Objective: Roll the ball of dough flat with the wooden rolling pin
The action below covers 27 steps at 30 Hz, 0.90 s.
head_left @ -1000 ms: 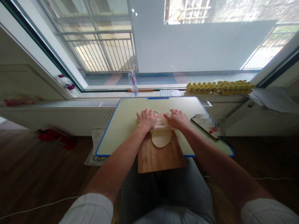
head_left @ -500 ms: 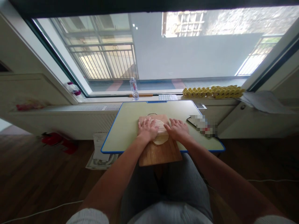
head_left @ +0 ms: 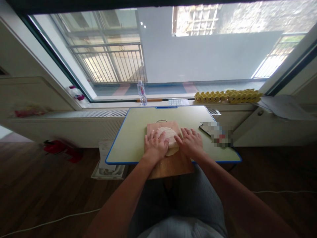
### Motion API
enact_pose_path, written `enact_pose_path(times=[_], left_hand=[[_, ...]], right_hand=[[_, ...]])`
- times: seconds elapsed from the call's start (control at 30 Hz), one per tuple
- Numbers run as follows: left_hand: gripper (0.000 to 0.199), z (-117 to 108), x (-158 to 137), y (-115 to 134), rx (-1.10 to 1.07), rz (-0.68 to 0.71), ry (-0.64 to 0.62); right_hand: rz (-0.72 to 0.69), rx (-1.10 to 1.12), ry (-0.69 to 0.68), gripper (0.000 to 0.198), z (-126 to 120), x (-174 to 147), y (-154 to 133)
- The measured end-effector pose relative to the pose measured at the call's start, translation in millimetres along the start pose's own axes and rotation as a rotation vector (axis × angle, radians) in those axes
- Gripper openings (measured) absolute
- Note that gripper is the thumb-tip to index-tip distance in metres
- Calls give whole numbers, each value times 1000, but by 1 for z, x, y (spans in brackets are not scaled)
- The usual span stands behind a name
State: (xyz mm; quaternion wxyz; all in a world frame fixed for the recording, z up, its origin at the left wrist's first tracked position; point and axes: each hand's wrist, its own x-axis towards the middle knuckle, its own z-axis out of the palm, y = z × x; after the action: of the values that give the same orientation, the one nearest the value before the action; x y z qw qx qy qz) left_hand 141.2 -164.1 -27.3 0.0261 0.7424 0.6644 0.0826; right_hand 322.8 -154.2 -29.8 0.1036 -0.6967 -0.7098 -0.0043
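Observation:
A pale, flat round of dough [head_left: 168, 133] lies on a wooden cutting board [head_left: 173, 167], and its near edge looks folded or layered. On the left side of the dough rests my left hand [head_left: 156, 145], fingers spread, with the thumb on the dough and the palm over the board. My right hand [head_left: 191, 142] lies at the dough's right edge, its thumb touching the dough. The other fingers of that hand stretch flat past the board's edge. Part of the dough is hidden beneath the left hand.
The board overhangs the front of a small blue-edged table [head_left: 128, 138]. A blurred-out flat item [head_left: 219, 134] sits on its right. On the sill are a water bottle [head_left: 142, 93] and yellow egg trays [head_left: 228, 96]. A red fire extinguisher [head_left: 61, 150] is at floor level, left.
My left hand has slid a little toward me and left, uncovering more of the dough's far part. My right hand has shifted slightly right, its fingers still spread.

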Motion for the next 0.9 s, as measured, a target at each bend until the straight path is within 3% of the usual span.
enact_pose_path(times=[0.13,0.27,0.7,0.9], left_hand=[[66,-2,32,-7,-27,-16,-91],[68,-4,41,-11,-34,-4,-131],[67,-3,-40,6,1,56,23],[67,-1,-46,7,3,35,53]], right_hand=[[1,36,-23,72,0,28,-3],[-4,49,-48,72,-1,36,-4],[-25,-20,6,72,-2,-41,2],[-23,-14,-2,72,0,-37,0]])
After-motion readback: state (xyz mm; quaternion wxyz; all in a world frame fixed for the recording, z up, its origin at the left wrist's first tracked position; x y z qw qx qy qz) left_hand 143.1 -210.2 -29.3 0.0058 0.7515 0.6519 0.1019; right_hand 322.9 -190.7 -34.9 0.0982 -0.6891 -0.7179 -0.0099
